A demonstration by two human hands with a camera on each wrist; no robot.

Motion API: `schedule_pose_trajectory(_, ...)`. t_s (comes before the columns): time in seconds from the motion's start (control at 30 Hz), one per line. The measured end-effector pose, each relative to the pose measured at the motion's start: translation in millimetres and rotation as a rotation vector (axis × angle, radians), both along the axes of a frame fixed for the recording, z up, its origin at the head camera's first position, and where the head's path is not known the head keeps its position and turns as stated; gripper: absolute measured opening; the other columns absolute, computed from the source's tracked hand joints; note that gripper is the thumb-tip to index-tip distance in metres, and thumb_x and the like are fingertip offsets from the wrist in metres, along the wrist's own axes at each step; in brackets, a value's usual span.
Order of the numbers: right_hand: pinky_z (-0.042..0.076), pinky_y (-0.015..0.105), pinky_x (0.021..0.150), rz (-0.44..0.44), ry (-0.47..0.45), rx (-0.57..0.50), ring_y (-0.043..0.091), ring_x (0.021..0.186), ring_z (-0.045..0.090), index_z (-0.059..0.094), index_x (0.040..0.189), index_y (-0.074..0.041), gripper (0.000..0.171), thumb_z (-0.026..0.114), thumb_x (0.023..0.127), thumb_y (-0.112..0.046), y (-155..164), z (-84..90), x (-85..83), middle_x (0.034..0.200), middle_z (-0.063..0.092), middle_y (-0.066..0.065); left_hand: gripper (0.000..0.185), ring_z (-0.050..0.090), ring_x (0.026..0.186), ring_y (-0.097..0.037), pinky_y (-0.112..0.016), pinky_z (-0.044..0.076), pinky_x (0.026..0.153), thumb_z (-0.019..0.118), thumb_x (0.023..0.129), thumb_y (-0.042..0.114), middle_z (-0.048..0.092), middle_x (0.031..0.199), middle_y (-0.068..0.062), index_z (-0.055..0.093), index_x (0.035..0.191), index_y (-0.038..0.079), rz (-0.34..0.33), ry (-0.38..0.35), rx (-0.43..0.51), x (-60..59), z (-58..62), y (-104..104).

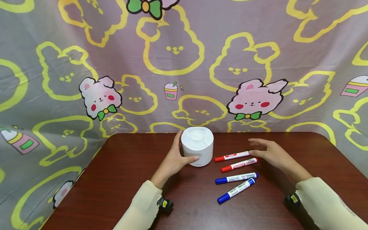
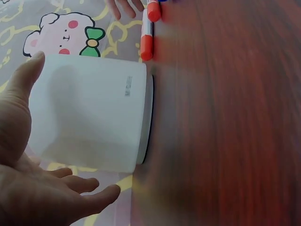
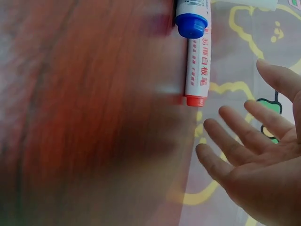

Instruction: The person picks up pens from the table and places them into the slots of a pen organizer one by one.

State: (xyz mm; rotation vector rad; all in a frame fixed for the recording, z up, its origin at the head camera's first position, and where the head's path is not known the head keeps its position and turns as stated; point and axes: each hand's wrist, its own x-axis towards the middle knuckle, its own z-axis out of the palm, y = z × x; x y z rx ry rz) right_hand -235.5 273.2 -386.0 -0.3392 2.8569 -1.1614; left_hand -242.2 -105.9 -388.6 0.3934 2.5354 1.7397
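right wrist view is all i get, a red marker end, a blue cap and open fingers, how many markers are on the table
Observer: Four in the head view: two red markers and two blue markers.
Operator: is the right hand touching any
Observer: Not that I can see; the right hand hovers open beside the tail ends of the red ones.
Operator: whats the left hand doing
Observer: The left hand holds a white round container, thumb on its front, fingers around the back.
Operator: container upright?
Observer: Yes, it stands upright on the brown table, left of the markers.
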Motion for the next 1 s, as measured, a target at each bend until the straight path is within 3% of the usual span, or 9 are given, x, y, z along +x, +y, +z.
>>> schedule_pose_trajectory(0.27,0.044,0.070,0.108,0.020,-0.117,-0.087,0.047,0.137,0.053,0.056,0.148,-0.005,0.057,0.071,0.099,-0.029,-8.5,-4.5,-12.5,0.141,0.066,0.022,0.123,0.022,0.161,-0.028,-0.058,0.018,0.129,0.092,0.080,0.013,0.026,0.172,-0.011,0.007,0.168,0.020,-0.019,-0.023,0.106,-6.5,-2.9,6.3)
schedule_pose_trajectory(0.4,0.044,0.068,0.108,0.041,-0.129,-0.115,0.045,0.135,0.056,0.060,0.144,-0.004,0.051,0.071,0.099,-0.022,-12.8,-7.8,-18.2,0.136,0.069,0.020,0.122,0.027,0.158,-0.030,-0.059,0.019,0.128,0.091,0.081,0.013,0.029,0.170,-0.011,0.007,0.168,0.022,-0.027,-0.022,0.109,-9.1,-3.8,7.5)
schedule_pose_trajectory(0.57,0.049,0.059,0.106,0.075,-0.140,-0.141,0.042,0.129,0.061,0.063,0.140,0.001,0.045,0.070,0.099,-0.014,-18.2,-12.5,-23.6,0.132,0.072,0.020,0.120,0.030,0.155,-0.032,-0.061,0.020,0.127,0.091,0.082,0.017,0.032,0.168,-0.009,0.009,0.168,0.026,-0.013,-0.035,0.104,-11.0,-6.0,8.2)
schedule_pose_trajectory(0.73,0.056,0.046,0.097,0.091,-0.145,-0.137,0.034,0.119,0.066,0.065,0.137,0.002,0.041,0.069,0.098,-0.010,-22.4,-14.2,-25.9,0.129,0.072,0.020,0.116,0.034,0.152,-0.033,-0.062,0.024,0.125,0.090,0.083,0.020,0.034,0.166,-0.011,0.011,0.168,0.025,0.004,-0.030,0.104,-13.7,-10.1,8.7)
schedule_pose_trajectory(0.87,0.054,0.035,0.089,0.095,-0.141,-0.141,0.027,0.109,0.069,0.068,0.133,0.002,0.038,0.070,0.096,-0.007,-25.5,-15.3,-28.0,0.123,0.074,0.020,0.113,0.036,0.151,-0.034,-0.062,0.025,0.125,0.089,0.085,0.021,0.036,0.165,-0.013,0.013,0.168,0.022,0.012,-0.016,0.102,-14.9,-11.4,9.9)
schedule_pose_trajectory(1.0,0.052,0.033,0.087,0.097,-0.141,-0.140,0.025,0.105,0.068,0.070,0.130,0.001,0.036,0.071,0.094,-0.006,-26.5,-17.0,-29.7,0.117,0.075,0.018,0.111,0.036,0.150,-0.034,-0.061,0.025,0.125,0.089,0.085,0.020,0.037,0.164,-0.014,0.014,0.168,0.022,0.013,-0.011,0.116,-15.5,-11.0,11.9)
